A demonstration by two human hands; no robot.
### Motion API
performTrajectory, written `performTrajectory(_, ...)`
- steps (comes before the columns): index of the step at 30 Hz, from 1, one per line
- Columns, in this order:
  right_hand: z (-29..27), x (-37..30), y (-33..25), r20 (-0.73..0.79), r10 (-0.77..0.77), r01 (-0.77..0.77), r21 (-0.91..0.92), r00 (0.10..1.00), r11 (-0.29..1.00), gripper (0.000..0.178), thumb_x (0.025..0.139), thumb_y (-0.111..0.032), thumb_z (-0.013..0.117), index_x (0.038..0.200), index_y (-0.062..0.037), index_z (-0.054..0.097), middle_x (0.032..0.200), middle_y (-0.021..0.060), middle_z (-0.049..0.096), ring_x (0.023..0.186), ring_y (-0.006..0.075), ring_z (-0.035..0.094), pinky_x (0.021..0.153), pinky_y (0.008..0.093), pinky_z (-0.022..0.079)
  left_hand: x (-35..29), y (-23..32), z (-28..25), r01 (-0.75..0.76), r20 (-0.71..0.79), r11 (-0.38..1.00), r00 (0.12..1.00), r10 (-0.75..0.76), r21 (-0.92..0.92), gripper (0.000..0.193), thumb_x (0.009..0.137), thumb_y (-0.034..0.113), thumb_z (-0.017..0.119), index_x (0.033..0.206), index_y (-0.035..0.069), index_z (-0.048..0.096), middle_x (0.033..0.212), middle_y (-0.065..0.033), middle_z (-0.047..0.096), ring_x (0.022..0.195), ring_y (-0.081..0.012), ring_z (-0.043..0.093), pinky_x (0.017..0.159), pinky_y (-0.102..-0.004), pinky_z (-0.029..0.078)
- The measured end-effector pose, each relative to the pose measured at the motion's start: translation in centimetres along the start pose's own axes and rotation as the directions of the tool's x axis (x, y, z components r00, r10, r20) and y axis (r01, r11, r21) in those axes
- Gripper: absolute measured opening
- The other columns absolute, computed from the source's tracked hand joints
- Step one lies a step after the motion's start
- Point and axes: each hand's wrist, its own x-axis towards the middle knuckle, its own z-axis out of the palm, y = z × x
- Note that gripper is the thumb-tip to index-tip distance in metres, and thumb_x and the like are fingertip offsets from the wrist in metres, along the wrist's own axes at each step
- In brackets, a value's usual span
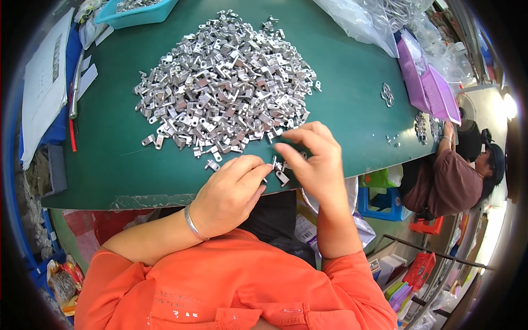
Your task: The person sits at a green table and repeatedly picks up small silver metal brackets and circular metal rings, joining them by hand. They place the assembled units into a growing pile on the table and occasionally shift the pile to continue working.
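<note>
A large heap of small silver metal brackets (225,82), each with a hole in its tab, covers the middle of the green table. My left hand (228,184), with a bangle on its wrist, is closed near the front edge, its fingers pinching a small metal bracket that they mostly hide. Just right of those fingertips, a few loose brackets (281,176) lie on the table. My right hand (319,157) is at the heap's lower right edge, thumb and forefinger apart, nothing visible between them.
A turquoise basket (137,16) of metal parts stands at the far left. Papers (47,82) and a metal rod lie along the left side. Purple baskets (440,93) and plastic bags (363,22) are at the right, where a co-worker (448,179) sits on the right.
</note>
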Motion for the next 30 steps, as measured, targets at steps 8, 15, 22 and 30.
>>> performTrajectory(8,1.7,0.6,-0.1,-0.111,-0.101,0.086,-0.136,0.989,0.987,0.018,0.068,-0.006,0.075,0.079,-0.0043,0.062,0.081,0.0076,0.059,0.076,0.0274,0.055,0.069,0.0358,0.044,0.0,-0.1,0.0,-0.016,0.009,1.0,1.0,0.016,0.007,0.037,0.073,-0.001,0.067,0.108,-0.002,0.057,0.104,-0.0137,0.054,0.092,-0.0311,0.056,0.082,-0.0371,0.047)
performTrajectory(15,1.2,0.0,0.1,-0.091,-0.081,0.081,-0.001,0.993,0.997,0.015,0.07,-0.002,0.072,0.082,-0.0037,0.063,0.078,0.0091,0.062,0.071,0.0276,0.058,0.065,0.035,0.046,0.0,-0.1,-0.1,0.001,0.027,1.0,1.0,-0.001,-0.021,0.038,0.072,-0.001,0.067,0.109,-0.002,0.057,0.104,-0.0138,0.055,0.093,-0.0316,0.056,0.082,-0.0368,0.047)
performTrajectory(22,-1.5,-1.0,0.7,0.151,0.389,-0.367,0.732,0.909,0.574,0.014,0.084,0.002,0.064,0.098,0.0037,0.067,0.088,0.0064,0.069,0.078,0.0104,0.062,0.072,0.0234,0.051,0.4,0.4,-0.3,-0.021,0.015,1.0,1.0,0.021,0.006,0.039,0.069,-0.006,0.069,0.107,-0.002,0.059,0.101,-0.0141,0.057,0.086,-0.0299,0.059,0.074,-0.0344,0.049)
performTrajectory(30,-2.9,-2.1,1.7,0.087,0.051,-0.073,0.284,0.995,0.956,0.023,0.074,-0.006,0.071,0.097,-0.0052,0.067,0.103,0.0103,0.064,0.099,0.0253,0.058,0.085,0.0351,0.046,0.1,0.3,0.1,0.035,-0.022,0.996,0.999,-0.037,-0.077,0.042,0.07,-0.011,0.067,0.108,-0.002,0.054,0.103,-0.0138,0.056,0.074,-0.0202,0.06,0.066,-0.0283,0.051)
